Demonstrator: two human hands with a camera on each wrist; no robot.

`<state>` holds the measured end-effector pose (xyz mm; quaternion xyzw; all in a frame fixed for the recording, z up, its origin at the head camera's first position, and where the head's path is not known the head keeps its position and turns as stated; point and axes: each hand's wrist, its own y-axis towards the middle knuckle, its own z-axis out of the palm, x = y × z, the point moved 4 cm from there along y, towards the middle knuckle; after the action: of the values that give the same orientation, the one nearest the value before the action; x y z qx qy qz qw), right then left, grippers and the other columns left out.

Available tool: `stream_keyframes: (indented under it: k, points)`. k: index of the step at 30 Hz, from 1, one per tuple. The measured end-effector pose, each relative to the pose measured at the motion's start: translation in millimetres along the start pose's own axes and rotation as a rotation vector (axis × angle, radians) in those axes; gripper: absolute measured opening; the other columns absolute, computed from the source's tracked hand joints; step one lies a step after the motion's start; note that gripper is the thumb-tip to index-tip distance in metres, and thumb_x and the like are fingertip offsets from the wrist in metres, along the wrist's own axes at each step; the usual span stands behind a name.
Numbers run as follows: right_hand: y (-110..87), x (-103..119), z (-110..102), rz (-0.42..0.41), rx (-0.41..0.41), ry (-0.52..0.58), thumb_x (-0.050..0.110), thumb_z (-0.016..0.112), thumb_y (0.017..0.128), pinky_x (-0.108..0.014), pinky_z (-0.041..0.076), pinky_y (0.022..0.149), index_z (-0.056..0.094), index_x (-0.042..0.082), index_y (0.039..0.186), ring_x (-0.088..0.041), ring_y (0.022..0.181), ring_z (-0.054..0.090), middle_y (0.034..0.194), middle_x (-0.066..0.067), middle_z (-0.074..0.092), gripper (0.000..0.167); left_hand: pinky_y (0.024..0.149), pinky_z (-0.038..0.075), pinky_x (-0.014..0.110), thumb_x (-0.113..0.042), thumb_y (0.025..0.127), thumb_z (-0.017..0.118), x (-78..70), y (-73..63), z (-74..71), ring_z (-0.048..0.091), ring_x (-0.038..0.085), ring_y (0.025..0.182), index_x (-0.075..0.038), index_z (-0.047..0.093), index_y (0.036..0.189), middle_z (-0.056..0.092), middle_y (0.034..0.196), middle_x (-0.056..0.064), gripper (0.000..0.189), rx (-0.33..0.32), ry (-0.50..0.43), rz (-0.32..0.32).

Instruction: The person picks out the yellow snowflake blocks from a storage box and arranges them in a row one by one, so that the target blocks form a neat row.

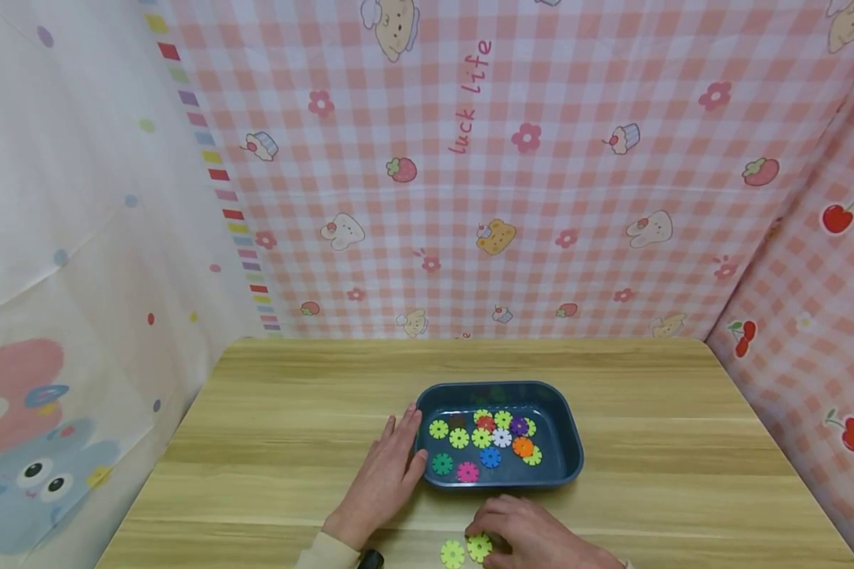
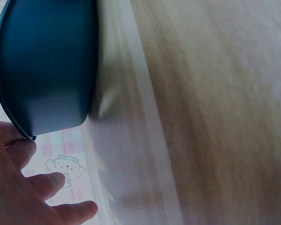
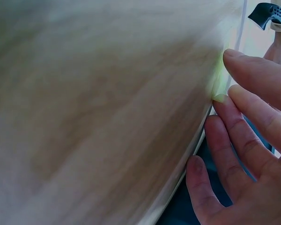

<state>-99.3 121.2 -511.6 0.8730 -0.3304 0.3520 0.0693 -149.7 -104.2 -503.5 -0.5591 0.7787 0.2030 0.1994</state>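
Note:
In the head view a dark blue tray (image 1: 572, 454) holds several notched plastic discs, such as a green disc (image 1: 442, 464), a pink disc (image 1: 468, 472) and an orange disc (image 1: 523, 447). My left hand (image 1: 380, 478) rests against the tray's left rim, its fingers stretched out. Just in front of the tray, my right hand (image 1: 534, 533) pinches a yellow-green notched disc (image 1: 479, 547) by its edges, at the tabletop. In the right wrist view only slivers of this disc (image 3: 218, 98) show between thumb and fingertips. Another yellow-green disc (image 1: 452, 554) lies flat just left of it.
The wooden table (image 1: 292, 419) reaches back to a pink checked cloth (image 1: 427, 197). A white cloth (image 1: 100, 237) hangs on the left and another checked cloth (image 1: 825, 316) on the right. A small black object (image 1: 372, 559) shows at the left wrist.

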Motion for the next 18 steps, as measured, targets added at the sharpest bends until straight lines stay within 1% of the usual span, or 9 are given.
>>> stream_keyframes:
  k: [9, 14, 18]
  points:
    - [-2.3, 0.8, -0.8, -0.027, 0.009, 0.019, 0.042, 0.069, 0.099, -0.023, 0.053, 0.089, 0.069, 0.024, 0.131, 0.002, 0.101, 0.054, 0.118, 0.019, 0.064, 0.036, 0.114, 0.031, 0.071, -0.031, 0.11, 0.049, -0.3, 0.3, 0.1, 0.025, 0.045, 0.153, -0.007, 0.031, 0.163, 0.026, 0.17, 0.008, 0.061, -0.003, 0.004, -0.003]
    - [-4.3, 1.6, -1.9, -0.012, 0.023, 0.065, 0.041, 0.069, 0.099, -0.021, 0.053, 0.089, 0.068, 0.025, 0.132, 0.002, 0.102, 0.054, 0.12, 0.018, 0.064, 0.037, 0.113, 0.031, 0.071, -0.03, 0.11, 0.049, 0.0, -0.2, 0.5, 0.026, 0.045, 0.153, -0.007, 0.031, 0.163, 0.026, 0.17, 0.009, 0.061, -0.009, 0.005, 0.004]
    - [-6.6, 3.3, -4.1, -0.002, 0.026, 0.08, 0.041, 0.069, 0.099, -0.022, 0.054, 0.09, 0.067, 0.025, 0.133, 0.001, 0.104, 0.055, 0.123, 0.017, 0.064, 0.038, 0.113, 0.032, 0.071, -0.03, 0.11, 0.049, 0.2, -0.5, 0.3, 0.026, 0.045, 0.153, -0.007, 0.031, 0.163, 0.026, 0.17, 0.009, 0.061, -0.011, 0.006, 0.009]
